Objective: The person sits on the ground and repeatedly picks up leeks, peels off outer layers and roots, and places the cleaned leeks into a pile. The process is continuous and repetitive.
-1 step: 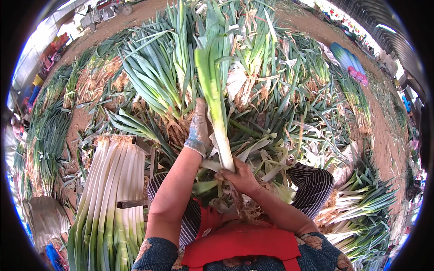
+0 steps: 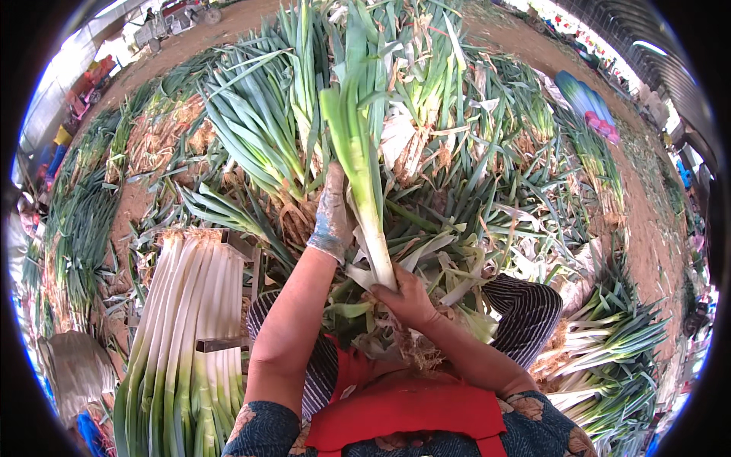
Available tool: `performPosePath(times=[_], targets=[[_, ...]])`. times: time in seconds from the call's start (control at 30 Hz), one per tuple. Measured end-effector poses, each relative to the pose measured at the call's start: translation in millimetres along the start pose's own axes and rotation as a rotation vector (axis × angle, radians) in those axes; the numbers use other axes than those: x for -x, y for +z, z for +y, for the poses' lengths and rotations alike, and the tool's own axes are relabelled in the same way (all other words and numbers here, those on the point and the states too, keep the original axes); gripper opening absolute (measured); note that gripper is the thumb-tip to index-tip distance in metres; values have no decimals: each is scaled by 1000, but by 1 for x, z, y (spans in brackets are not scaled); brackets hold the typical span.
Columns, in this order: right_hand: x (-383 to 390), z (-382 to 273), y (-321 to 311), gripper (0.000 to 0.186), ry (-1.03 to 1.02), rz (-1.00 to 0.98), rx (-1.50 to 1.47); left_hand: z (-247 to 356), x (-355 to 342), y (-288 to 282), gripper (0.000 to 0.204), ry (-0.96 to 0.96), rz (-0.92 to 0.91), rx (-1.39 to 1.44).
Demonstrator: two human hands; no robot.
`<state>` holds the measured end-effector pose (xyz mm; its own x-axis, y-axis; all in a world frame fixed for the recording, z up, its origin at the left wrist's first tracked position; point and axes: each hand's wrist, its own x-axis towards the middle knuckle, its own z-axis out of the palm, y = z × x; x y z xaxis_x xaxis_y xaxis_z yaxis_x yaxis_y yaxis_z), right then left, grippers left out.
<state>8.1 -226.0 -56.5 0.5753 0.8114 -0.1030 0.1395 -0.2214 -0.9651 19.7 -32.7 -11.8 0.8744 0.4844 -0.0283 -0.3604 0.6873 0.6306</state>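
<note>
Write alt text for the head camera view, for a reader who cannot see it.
Seen from above, a person holds one leek upright: the bare right hand grips its white base, the gloved left hand rests against its stalk. A neat stack of trimmed leeks lies to the left, with loose leeks and cut leaves heaped on the dirt ground ahead.

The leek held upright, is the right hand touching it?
Touching. The head view shows the right hand gripping the white base of the leek, fingers wrapped around it.
</note>
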Motion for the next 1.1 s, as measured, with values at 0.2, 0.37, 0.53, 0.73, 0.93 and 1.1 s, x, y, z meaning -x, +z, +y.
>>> performPosePath(times=[0.2,0.37,0.53,0.73,0.93,1.1], targets=[[-13,6,3,51,-61,144,57,-1,1,9,44,-9,191,-190],[-74,-19,-15,42,153,153,-793,-5,9,11,38,-39,41,-129],[-100,-42,-22,39,190,245,-982,-11,2,-2,39,-94,-22,-91],[-110,-38,-22,39,141,478,-985,-19,3,3,41,-54,-14,-76],[-97,52,-50,24,99,270,-1528,-23,10,13,42,-140,-24,28],[-28,20,-59,29,421,193,-1035,-45,37,6,35,-302,-33,-168]])
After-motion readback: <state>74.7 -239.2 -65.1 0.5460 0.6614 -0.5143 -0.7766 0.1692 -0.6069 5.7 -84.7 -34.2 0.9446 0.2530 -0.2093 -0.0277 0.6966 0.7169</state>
